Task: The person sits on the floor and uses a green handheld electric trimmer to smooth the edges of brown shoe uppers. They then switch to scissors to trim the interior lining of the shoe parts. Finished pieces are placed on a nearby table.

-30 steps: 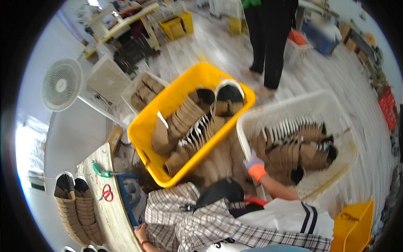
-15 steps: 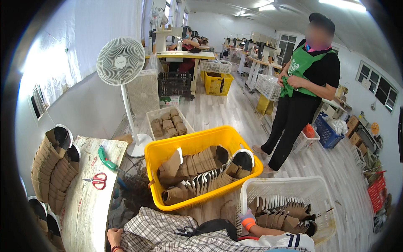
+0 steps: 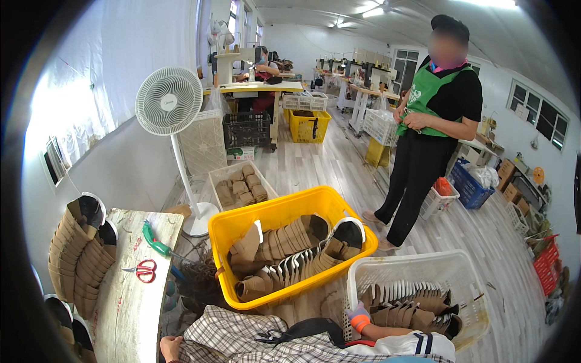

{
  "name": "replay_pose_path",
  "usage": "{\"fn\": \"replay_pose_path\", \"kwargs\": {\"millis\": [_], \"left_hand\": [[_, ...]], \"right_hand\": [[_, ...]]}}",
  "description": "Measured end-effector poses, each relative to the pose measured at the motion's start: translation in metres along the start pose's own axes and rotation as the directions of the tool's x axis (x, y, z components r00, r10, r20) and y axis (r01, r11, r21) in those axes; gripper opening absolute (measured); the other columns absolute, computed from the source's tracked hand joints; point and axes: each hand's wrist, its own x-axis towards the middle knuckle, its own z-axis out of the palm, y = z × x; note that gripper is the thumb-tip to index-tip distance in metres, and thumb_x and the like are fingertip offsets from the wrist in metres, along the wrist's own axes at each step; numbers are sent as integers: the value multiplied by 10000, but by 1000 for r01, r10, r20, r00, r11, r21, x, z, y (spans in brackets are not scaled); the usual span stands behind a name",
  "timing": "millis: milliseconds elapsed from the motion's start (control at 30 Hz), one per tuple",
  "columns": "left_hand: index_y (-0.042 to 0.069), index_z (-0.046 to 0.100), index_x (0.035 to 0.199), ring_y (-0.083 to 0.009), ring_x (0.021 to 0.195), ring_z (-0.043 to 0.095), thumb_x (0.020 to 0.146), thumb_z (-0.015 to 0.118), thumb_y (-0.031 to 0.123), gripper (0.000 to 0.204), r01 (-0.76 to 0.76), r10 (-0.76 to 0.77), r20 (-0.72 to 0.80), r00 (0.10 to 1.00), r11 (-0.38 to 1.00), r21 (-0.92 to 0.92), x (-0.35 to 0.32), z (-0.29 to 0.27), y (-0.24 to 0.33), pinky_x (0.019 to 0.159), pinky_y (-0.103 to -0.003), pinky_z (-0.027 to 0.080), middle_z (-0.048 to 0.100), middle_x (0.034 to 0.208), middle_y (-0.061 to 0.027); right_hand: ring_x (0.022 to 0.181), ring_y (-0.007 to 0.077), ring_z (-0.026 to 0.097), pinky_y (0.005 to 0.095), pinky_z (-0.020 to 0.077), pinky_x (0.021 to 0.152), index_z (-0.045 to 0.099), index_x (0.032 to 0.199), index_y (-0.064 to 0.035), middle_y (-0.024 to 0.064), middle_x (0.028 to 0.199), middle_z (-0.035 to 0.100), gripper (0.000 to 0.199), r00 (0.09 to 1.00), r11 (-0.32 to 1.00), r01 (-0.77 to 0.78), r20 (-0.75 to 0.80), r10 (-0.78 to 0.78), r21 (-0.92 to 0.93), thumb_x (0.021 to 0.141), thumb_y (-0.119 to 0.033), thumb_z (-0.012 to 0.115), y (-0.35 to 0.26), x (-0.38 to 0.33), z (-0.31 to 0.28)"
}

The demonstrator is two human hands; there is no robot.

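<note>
In a greyish glove with an orange cuff, my right hand [image 3: 358, 314] is closed on the near-left edge of a white plastic basket [image 3: 417, 261]. Inside this basket lie rows of nested brown shoe uppers [image 3: 411, 314] with white edges. At the lower edge my left hand [image 3: 171, 348] is curled at the border of the plaid cloth [image 3: 227, 330] over my lap; its fingertips are partly hidden. In front of me a yellow crate [image 3: 284, 206] holds two more rows of brown uppers [image 3: 290, 239].
On the worn board table [image 3: 121, 290] at left are red-handled scissors [image 3: 145, 271], a green-handled tool [image 3: 156, 245] and stacked uppers [image 3: 75, 260]. A white fan [image 3: 169, 101] stands behind, near a bin of brown pieces [image 3: 242, 187]. A person in a green apron [image 3: 423, 100] stands at right.
My view has shifted slightly, so the room sits a little differently in the picture. Both my hands keep their places at the cloth and the basket. The standing person's hands have moved slightly.
</note>
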Motion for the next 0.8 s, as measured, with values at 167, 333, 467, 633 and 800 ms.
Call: {"fn": "replay_pose_path", "kwargs": {"millis": [167, 333, 467, 633, 800], "left_hand": [[-72, 636, 616, -268, 472, 569, 637, 731, 192, 281, -31, 31, -10, 999, 999, 24, -4, -2, -2, 531, -353, 438, 551, 501, -185], [-50, 524, 525, -219, 403, 458, 638, 742, 162, 325, -41, 39, -59, 997, 999, -31, -3, 1, -12, 481, -363, 377, 436, 442, -128], [-3, 421, 478, -189, 377, 347, 649, 748, 159, 403, 33, -33, 10, 999, 999, -13, -11, -11, 13, 456, -359, 325, 341, 424, -70], [-3, 415, 472, -190, 377, 348, 643, 753, 161, 413, 23, -23, 0, 1000, 1000, -15, -13, -13, 7, 455, -359, 322, 332, 425, -80], [-60, 497, 514, -237, 399, 433, 627, 755, 188, 376, -9, 8, -21, 1000, 1000, -17, -12, -9, 9, 479, -371, 363, 410, 432, -131]], "right_hand": [[895, 395, 633, 446, 483, 815, 326, 1335, -58, 236, 991, 646, 755, 989, 992, -76, 116, 87, -97, 733, -419, 605, -43, -24, -37], [887, 385, 640, 437, 485, 816, 317, 1345, -47, 229, 982, 653, 768, 995, 994, -36, 94, 46, -106, 733, -415, 599, -40, -21, -29], [880, 376, 645, 437, 484, 815, 318, 1344, -45, 224, 957, 659, 760, 995, 993, -51, 74, 59, -110, 733, -406, 592, -35, -19, -27], [907, 383, 636, 442, 481, 821, 315, 1346, -51, 236, 999, 646, 758, 986, 995, -83, 141, 91, -58, 736, -407, 589, -64, -34, -46], [716, 324, 640, 413, 505, 678, 350, 1297, -46, 189, 845, 645, 716, 997, 998, -52, 47, 54, -33, 728, -359, 652, -10, -5, -8]]}}
